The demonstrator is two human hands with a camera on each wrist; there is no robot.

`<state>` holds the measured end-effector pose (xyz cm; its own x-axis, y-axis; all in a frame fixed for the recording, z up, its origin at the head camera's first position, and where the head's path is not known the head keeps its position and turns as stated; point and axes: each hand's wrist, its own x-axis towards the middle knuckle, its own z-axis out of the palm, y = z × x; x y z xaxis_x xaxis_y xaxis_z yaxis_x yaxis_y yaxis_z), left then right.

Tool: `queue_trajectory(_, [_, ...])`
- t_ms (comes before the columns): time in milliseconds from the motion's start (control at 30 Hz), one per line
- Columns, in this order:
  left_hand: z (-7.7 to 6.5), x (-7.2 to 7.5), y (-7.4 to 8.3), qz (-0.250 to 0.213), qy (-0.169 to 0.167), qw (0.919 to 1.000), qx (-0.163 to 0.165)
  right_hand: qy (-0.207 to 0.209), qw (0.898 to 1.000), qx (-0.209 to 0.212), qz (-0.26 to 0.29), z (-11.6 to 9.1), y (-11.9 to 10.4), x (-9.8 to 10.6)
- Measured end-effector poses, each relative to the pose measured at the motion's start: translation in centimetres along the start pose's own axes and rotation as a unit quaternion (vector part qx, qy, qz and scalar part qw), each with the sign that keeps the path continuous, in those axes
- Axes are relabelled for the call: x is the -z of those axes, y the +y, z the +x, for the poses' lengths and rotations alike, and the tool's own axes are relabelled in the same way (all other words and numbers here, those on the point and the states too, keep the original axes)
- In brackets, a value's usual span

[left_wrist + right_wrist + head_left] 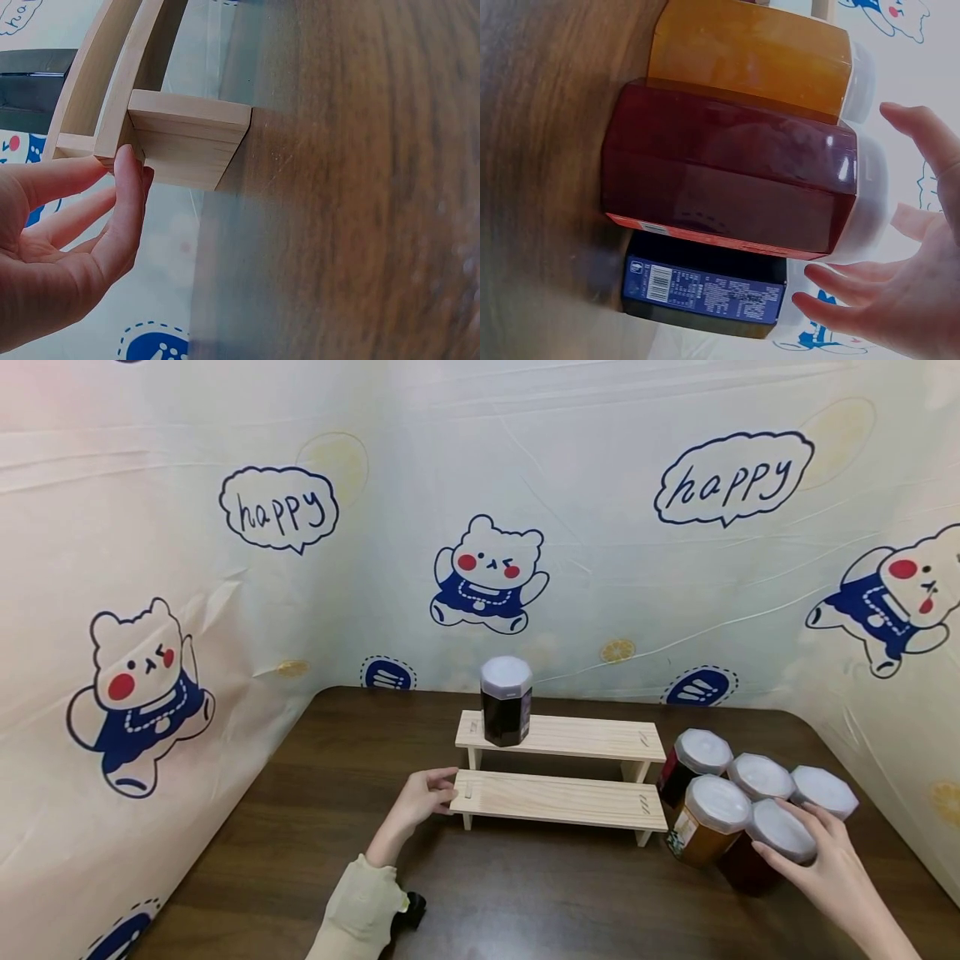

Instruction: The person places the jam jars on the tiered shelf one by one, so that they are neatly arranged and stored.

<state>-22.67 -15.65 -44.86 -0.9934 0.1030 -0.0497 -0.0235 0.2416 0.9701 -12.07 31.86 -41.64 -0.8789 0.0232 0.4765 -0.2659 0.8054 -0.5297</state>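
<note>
A two-step wooden shelf (pixel 558 797) stands mid-table. My left hand (pixel 420 797) pinches the left end of its lower board between thumb and fingers, seen closely in the left wrist view. On the upper step's left part stands a dark jar (pixel 506 714) with a white lid. To the right, my right hand (pixel 832 864) hovers around the lid of a dark red jar (pixel 727 172), its fingers spread; a gap shows between thumb and lid in the right wrist view. Beside that jar are an amber jar (pixel 750 56) and a dark jar with a blue label (pixel 705 289).
Behind these, more white-lidded jars (pixel 760 775) stand close together, one dark jar (pixel 678 772) near the shelf's right end. The brown wooden table (pixel 360 735) meets a patterned cloth (pixel 585 552) at the back and sides.
</note>
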Motion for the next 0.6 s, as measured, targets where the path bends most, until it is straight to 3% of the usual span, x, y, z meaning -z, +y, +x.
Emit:
queue_trajectory(200, [0.05, 0.00, -0.07, -0.004, -0.001, 1.0000, -0.002, -0.015, 1.000, -0.024, 0.002, -0.05, 0.17, -0.26])
queue_trajectory(600, [-0.02, -0.02, 0.05, 0.000, 0.002, 1.0000, -0.002, -0.004, 0.999, -0.044, 0.002, -0.29, 0.17, -0.69])
